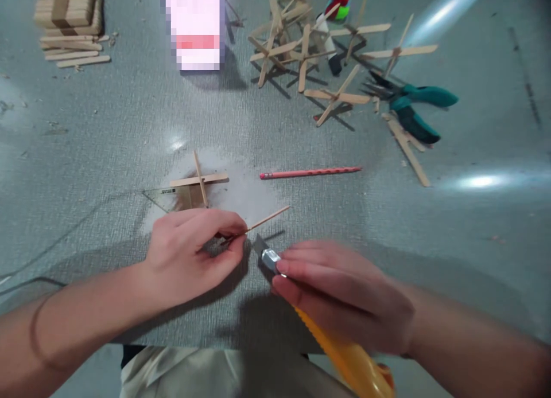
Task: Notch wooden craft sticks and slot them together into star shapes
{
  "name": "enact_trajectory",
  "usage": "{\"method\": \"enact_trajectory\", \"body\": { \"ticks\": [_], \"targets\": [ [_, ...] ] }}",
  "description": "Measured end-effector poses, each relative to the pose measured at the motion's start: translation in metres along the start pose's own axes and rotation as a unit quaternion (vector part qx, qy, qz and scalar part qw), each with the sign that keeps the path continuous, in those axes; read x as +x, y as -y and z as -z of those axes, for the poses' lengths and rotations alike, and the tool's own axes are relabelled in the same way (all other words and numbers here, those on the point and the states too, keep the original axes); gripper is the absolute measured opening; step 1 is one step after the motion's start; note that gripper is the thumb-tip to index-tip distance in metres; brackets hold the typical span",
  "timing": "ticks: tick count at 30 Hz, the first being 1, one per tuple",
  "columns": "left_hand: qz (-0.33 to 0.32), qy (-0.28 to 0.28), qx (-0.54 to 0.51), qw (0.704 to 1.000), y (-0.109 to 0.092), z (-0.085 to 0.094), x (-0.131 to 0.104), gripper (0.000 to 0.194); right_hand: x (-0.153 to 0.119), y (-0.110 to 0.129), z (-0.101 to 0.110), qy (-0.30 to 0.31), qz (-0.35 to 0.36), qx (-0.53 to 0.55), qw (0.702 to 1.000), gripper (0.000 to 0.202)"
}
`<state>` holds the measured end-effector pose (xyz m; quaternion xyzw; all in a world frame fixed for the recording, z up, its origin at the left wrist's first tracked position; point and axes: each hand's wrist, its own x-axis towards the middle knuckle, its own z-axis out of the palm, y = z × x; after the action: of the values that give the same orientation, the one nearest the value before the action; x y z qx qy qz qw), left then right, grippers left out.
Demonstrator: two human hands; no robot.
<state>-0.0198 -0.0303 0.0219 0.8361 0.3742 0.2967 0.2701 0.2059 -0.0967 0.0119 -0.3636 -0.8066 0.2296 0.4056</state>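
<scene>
Pinched between the thumb and fingers of my left hand is a thin wooden craft stick, seen edge-on and tilted up to the right. My right hand grips a utility knife with a yellow handle; its blade points up-left, close to the stick but apart from it. Just beyond my left hand stand two crossed craft sticks over a brown patch. A clear set square lies beside them, partly hidden by my left hand.
A pink pencil lies mid-table. Several crossed-stick pieces and a marker are at the back. Teal-handled pliers rest right, above loose sticks. A banded stick bundle sits back left, near a blurred-out pale object.
</scene>
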Motion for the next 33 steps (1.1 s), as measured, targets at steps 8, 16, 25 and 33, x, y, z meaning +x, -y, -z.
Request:
{"method": "enact_trajectory", "body": {
  "ticks": [8,16,25,33],
  "targets": [
    [-0.006,0.010,0.019,1.000,-0.003,0.001,0.000,0.009,-0.002,0.002,-0.003,-0.018,0.014,-0.002,1.000,0.022],
    [-0.033,0.010,0.031,0.999,-0.002,0.002,0.000,0.009,0.003,-0.001,-0.004,-0.026,0.023,-0.011,0.999,0.016],
    [-0.068,0.027,0.071,0.995,-0.003,0.003,0.002,0.009,0.003,0.000,0.001,0.016,0.091,-0.101,0.991,0.008],
    [-0.091,0.011,0.075,0.993,-0.002,0.001,0.004,0.010,-0.008,-0.009,-0.008,-0.019,0.234,-0.241,0.942,0.005]
  ]
}}
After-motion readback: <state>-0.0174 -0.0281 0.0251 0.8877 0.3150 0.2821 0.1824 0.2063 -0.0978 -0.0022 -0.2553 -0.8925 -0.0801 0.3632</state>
